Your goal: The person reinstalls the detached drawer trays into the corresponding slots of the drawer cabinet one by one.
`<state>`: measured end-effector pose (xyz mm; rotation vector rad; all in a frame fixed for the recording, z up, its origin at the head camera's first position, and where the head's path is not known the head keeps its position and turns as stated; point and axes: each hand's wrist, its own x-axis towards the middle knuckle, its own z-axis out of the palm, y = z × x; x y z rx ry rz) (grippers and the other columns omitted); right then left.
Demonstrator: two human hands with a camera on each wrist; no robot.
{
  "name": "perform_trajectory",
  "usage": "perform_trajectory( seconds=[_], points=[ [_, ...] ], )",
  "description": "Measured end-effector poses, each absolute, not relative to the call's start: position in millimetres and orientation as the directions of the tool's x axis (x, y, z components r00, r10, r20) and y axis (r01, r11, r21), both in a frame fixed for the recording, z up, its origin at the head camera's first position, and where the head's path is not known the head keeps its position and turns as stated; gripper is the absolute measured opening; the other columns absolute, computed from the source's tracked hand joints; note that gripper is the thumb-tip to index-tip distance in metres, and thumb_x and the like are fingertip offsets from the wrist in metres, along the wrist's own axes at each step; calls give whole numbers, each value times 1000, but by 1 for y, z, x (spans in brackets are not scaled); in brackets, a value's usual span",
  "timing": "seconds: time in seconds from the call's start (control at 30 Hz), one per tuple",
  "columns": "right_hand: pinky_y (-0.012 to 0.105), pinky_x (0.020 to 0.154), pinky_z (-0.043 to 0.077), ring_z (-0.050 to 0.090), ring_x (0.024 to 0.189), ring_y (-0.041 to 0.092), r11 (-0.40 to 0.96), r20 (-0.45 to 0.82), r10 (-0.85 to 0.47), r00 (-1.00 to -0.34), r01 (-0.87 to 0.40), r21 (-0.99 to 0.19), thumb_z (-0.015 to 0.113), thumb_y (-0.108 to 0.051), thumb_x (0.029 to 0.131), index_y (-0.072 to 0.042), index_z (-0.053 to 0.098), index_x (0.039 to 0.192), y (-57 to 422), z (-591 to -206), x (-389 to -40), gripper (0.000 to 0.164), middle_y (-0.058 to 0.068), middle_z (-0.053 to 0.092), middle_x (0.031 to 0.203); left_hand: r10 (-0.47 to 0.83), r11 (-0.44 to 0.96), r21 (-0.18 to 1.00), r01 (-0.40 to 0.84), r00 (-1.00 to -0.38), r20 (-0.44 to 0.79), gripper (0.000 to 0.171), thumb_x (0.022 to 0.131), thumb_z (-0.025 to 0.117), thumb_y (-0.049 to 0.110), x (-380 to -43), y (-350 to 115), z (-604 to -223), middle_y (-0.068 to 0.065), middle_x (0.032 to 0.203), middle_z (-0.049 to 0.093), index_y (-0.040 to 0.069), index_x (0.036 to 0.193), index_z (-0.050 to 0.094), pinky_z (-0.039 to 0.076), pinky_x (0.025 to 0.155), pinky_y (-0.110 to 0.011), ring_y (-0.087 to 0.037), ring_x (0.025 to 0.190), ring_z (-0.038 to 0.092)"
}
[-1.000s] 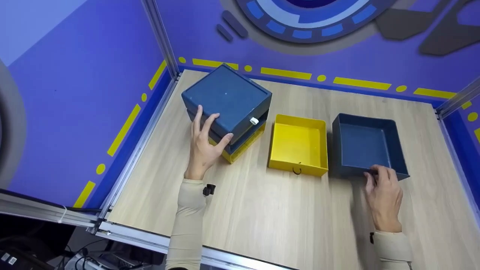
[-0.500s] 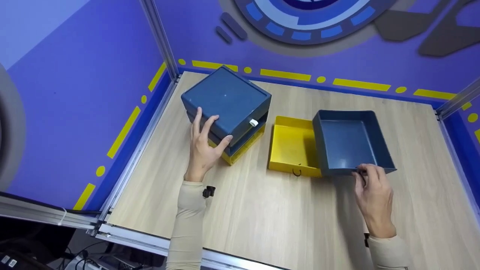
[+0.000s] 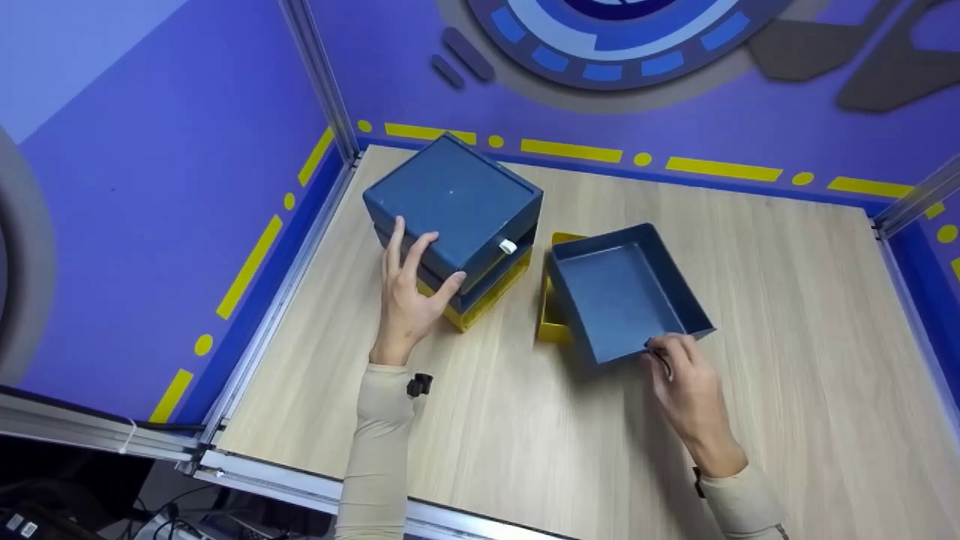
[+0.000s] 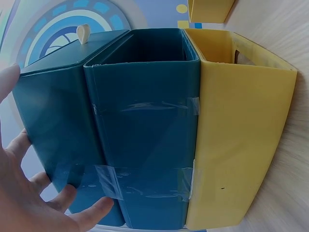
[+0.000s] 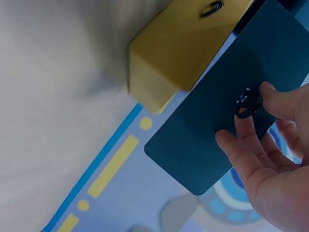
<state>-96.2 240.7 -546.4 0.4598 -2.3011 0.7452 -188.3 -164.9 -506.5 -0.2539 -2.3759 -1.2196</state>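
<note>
A three-tier drawer unit [image 3: 454,202] stands at the left, two dark blue tiers over a yellow one. The left wrist view shows its middle blue tier [image 4: 145,125] and yellow tier [image 4: 236,140] hollow at the front. My left hand [image 3: 409,304] rests on the top tier's near corner, fingers spread and thumb on the adjacent side. With my right hand [image 3: 690,390] I pinch the black ring pull [image 5: 245,116] of a dark blue drawer [image 3: 622,300]. This drawer is held tilted, overlapping a yellow drawer [image 3: 556,332] and hiding most of it.
The top tier's front carries a small white tab [image 3: 508,246]. Printed panels [image 3: 615,127] with metal profile posts wall the wooden tabletop [image 3: 510,435] at the back and sides. A metal rail [image 3: 450,517] runs along the near edge.
My right hand has lifted the dark blue drawer and carried it left over the yellow drawer, turning it toward the unit. The left hand stays on the drawer unit.
</note>
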Motion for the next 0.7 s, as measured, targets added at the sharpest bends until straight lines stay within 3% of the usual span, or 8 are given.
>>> perform_trajectory(
  seconds=[0.23, 0.47, 0.7],
  points=[
    [31, 77, 58, 73, 89, 24, 754, 697, -203, -688, -564, -338, 87, 15, 77, -1, 70, 101, 220, -545, -99, 33, 12, 70, 102, -54, 586, 738, 335, -892, 448, 66, 92, 79, 53, -188, -165, -506, -5, 180, 15, 30, 150, 58, 27, 125, -70, -39, 164, 19],
    [27, 78, 59, 71, 89, 23, 703, 684, -267, -678, -623, -343, 86, 13, 78, -1, 70, 103, 206, -544, -98, 33, 9, 69, 103, -56, 591, 736, 332, -893, 447, 65, 93, 79, 53, -188, -166, -506, -5, 180, 15, 30, 150, 58, 27, 124, -71, -40, 164, 19],
    [28, 80, 60, 71, 91, 19, 677, 693, -315, -649, -665, -315, 89, 15, 74, -1, 71, 101, 194, -545, -99, 37, 8, 69, 101, -59, 590, 743, 315, -901, 429, 66, 92, 79, 55, -188, -165, -505, -3, 181, 14, 32, 150, 57, 27, 124, -72, -38, 165, 18]
  ],
)
